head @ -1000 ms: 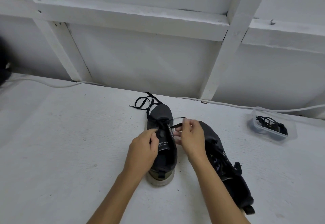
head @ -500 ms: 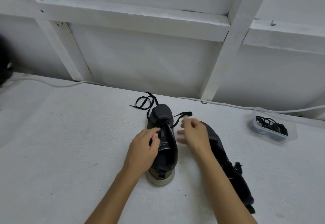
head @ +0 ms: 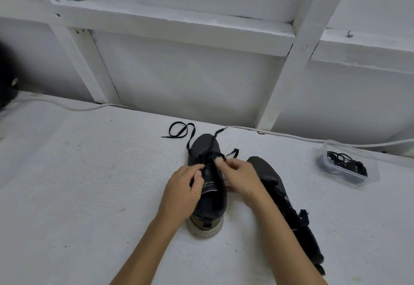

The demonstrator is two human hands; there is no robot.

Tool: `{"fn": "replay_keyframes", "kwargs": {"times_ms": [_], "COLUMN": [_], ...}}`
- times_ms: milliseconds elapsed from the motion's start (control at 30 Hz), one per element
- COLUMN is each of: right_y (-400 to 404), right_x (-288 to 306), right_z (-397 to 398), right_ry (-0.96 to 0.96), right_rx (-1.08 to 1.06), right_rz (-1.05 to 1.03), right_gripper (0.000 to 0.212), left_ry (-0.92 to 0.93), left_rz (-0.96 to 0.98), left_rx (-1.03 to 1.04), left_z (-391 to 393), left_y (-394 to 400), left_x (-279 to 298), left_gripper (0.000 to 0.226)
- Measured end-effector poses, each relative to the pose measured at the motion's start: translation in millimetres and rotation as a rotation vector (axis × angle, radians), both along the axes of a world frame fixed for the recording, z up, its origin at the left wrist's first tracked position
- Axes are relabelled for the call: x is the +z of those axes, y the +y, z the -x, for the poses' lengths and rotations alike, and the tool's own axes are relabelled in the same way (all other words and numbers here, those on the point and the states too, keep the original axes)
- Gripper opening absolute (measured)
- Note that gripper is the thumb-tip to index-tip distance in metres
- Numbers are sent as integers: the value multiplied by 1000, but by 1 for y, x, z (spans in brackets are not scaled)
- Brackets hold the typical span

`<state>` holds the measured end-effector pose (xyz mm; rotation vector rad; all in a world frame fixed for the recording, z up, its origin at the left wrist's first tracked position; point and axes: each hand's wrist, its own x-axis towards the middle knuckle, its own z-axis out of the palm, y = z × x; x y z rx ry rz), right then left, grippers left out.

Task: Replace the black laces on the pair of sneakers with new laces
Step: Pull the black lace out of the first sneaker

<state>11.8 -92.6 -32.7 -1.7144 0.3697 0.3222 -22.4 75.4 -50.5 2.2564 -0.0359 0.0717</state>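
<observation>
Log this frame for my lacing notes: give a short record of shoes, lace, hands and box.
shoe in work: upright, toe away, between the hands
second shoe: on its side, right of the first
lace: black, at the front eyelets, loose end looped on table past the toe
left hand: grips the shoe's left edge
right hand: pinches the lace
box: clear, black laces inside, far right

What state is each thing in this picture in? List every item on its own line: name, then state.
Left sneaker: upright, mostly unlaced.
Black lace: loose, trailing past the toe.
Right sneaker: lying tipped over, still laced.
Clear plastic tub: open, holding black laces.
Left hand: gripping the sneaker's left side.
Right hand: pinching the lace.
</observation>
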Motion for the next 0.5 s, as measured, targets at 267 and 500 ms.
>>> {"fn": "replay_keyframes", "kwargs": {"times_ms": [267,500], "right_y": [-8,5], "right_x": [4,2], "right_z": [-17,-4], "right_ry": [-280,-20], "right_rx": [-631,18], "right_rz": [-104,19], "right_gripper": [19,27], "left_ry": [12,15], "left_rz": [3,-4], "left_rx": [-10,0], "left_z": [0,-2], "left_y": [1,0], "left_x": [-1,-2], "left_gripper": [34,34]}}
